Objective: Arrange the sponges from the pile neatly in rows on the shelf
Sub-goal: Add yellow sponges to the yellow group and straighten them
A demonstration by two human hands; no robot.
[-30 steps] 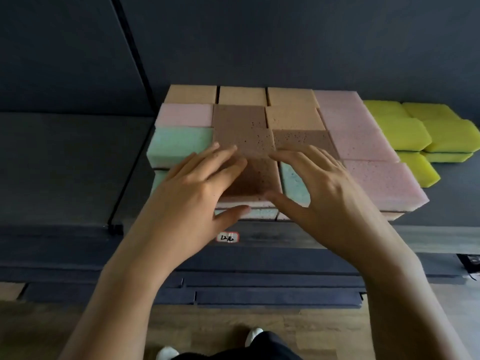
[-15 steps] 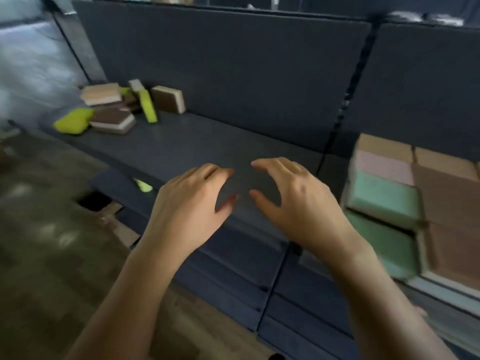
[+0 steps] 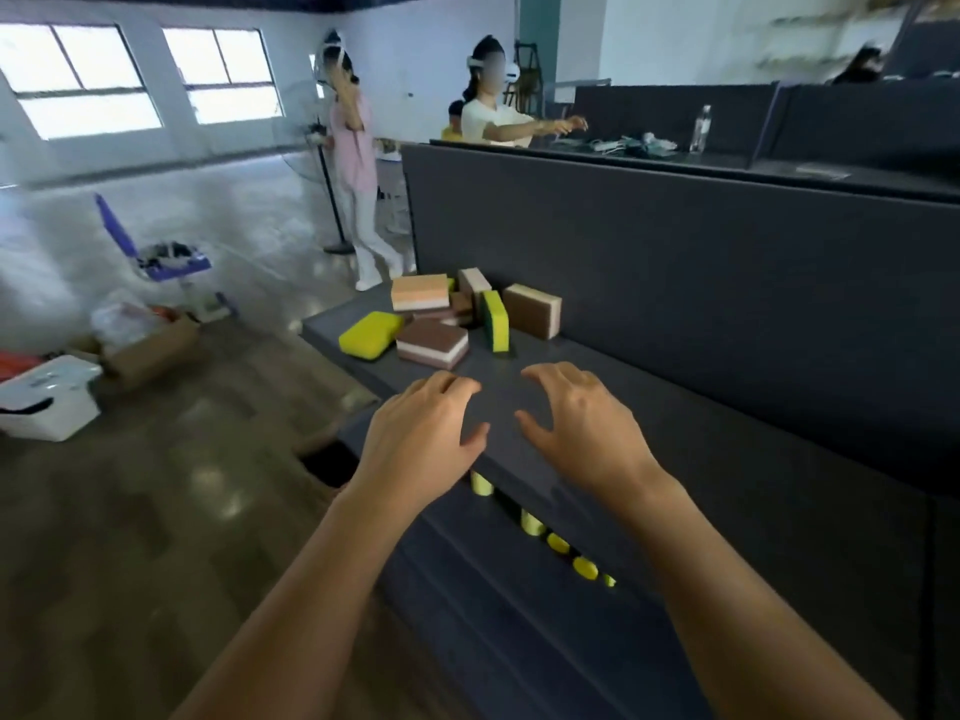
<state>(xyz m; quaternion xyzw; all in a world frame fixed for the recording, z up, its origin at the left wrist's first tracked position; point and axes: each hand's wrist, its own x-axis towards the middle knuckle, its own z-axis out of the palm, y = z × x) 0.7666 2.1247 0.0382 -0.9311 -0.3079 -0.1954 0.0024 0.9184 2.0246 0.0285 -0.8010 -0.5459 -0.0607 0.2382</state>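
A loose pile of sponges lies at the far left end of the dark shelf (image 3: 613,387): a yellow sponge (image 3: 370,335), a brown and white sponge (image 3: 432,344), an orange and white sponge (image 3: 420,292), a yellow-green sponge on edge (image 3: 495,320) and a brown sponge leaning on the back panel (image 3: 532,310). My left hand (image 3: 423,439) and my right hand (image 3: 582,426) hover over the bare shelf, short of the pile. Both hold nothing, with fingers loosely bent. The arranged rows are out of view.
A dark back panel (image 3: 727,314) runs behind the shelf. Several yellow sponges (image 3: 532,522) show on a lower shelf. On the floor to the left are a cardboard box (image 3: 150,345) and a white box (image 3: 49,397). Two people (image 3: 358,163) stand beyond the shelf end.
My view has swung left from the arranged rows to the pile. Both hands left the stacked sponges and moved left along the shelf, holding nothing.
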